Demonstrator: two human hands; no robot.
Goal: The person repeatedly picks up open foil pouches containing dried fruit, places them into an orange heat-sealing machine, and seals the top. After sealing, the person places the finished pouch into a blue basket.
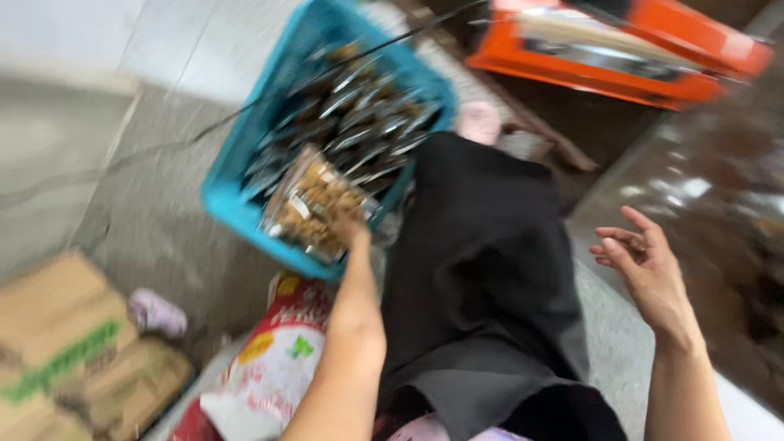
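Black skirt (482, 286) nearest, left hand (353, 230) grasping clear snack packet (314, 204) of brown bits over teal basket (237, 208), right hand (645, 265) released, grey concrete floor (155, 212).

Cardboard boxes (77, 343) sitting bottom left; printed sack (273, 363) lying nr them; orange tray (621, 49) resting top right (blurred).

We see a clear packet (314, 204) of brown snack pieces, tilted, over the near rim of the crate (237, 208); our left hand (353, 231) grips its lower edge | crate: blue plastic, on the floor, full of similar shiny packets; picture blurred
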